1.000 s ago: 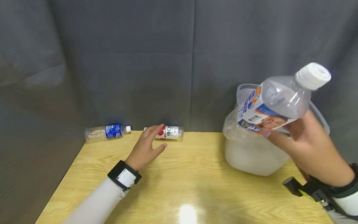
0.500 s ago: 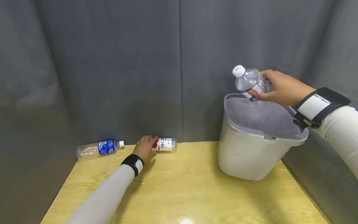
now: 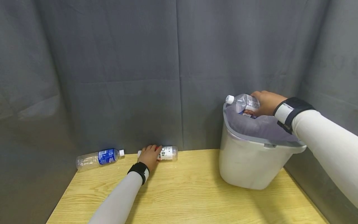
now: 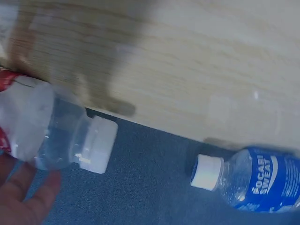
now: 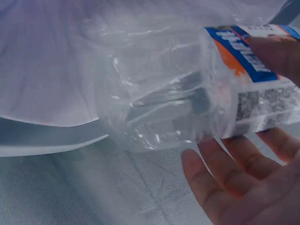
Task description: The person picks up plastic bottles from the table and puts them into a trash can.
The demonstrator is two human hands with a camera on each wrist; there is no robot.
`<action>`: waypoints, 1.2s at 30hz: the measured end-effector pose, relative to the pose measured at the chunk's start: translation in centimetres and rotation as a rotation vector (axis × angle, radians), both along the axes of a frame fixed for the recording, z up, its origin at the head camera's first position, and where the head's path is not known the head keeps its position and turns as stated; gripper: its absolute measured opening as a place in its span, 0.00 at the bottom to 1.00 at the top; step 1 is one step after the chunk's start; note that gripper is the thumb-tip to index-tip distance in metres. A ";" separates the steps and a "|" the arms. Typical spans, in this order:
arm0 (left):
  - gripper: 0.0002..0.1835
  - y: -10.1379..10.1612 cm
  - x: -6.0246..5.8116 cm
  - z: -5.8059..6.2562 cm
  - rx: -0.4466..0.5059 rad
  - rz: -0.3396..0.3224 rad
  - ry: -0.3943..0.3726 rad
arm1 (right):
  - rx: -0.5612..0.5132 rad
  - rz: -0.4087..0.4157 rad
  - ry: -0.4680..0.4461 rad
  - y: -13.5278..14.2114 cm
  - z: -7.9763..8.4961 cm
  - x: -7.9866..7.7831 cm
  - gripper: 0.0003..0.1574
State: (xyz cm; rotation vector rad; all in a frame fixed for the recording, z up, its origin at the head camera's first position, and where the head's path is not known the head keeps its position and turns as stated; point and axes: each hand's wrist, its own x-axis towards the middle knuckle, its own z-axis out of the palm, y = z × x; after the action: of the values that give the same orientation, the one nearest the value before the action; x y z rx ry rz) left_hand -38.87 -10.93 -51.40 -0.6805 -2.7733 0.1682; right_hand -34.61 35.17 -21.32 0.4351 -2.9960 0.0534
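The right hand grips a clear bottle at the mouth of the bin; placing seems the present step, and release would call for loosened fingers. At the table's back edge, the left hand holds the red-label bottle.

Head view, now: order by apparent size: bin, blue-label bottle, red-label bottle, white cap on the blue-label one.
1. Bin
2. Blue-label bottle and red-label bottle: unranked; left hand covers part of the latter
3. White cap
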 end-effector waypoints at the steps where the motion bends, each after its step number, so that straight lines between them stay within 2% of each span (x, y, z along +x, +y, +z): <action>1: 0.40 -0.1 -0.1 0.1 -0.017 0.000 0.011 | 0.006 -0.006 -0.008 0.0 -0.1 -0.3 0.43; 6: 0.39 -0.6 -0.3 0.7 -0.035 0.013 0.033 | 0.040 -0.013 -0.028 0.3 -0.9 -1.2 0.42; 10: 0.39 -1.0 -0.3 1.0 -0.032 0.009 0.043 | 0.046 -0.012 -0.028 0.1 -1.1 -1.2 0.43; 14: 0.38 -1.4 0.1 1.3 -0.006 0.003 0.080 | 0.035 -0.013 -0.055 -0.4 -1.1 -0.9 0.45; 17: 0.40 -1.8 0.7 1.6 0.085 0.025 0.116 | 0.018 -0.008 -0.042 -0.6 -0.9 -0.4 0.43; 20: 0.41 -1.7 1.5 2.7 0.258 0.044 0.158 | 0.006 0.010 0.007 -0.7 -0.1 0.7 0.41; 25: 0.42 -0.5 4.5 6.0 0.610 0.010 0.161 | -0.041 0.090 0.104 -1.8 2.5 4.3 0.38; 29: 0.42 0.7 8.0 8.7 0.820 -0.032 0.130 | -0.165 0.221 0.212 -4.6 4.0 8.3 0.33; 32: 0.42 2.2 10.7 10.5 0.925 -0.096 0.112 | -0.291 0.359 0.302 -7.1 3.0 11.0 0.27; 34: 0.41 3.4 12.6 11.6 0.995 -0.157 0.060 | -0.369 0.447 0.347 -8.5 1.3 12.4 0.24; 36: 0.40 4.7 14.6 12.6 1.065 -0.216 -0.022 | -0.447 0.515 0.354 -9.8 -1.0 13.6 0.26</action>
State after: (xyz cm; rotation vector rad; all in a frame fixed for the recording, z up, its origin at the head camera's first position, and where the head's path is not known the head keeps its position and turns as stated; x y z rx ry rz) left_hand -24.31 -6.23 -38.82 -0.6305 -2.2724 -1.2443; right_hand -20.96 25.33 -22.28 1.0119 -2.3586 0.6021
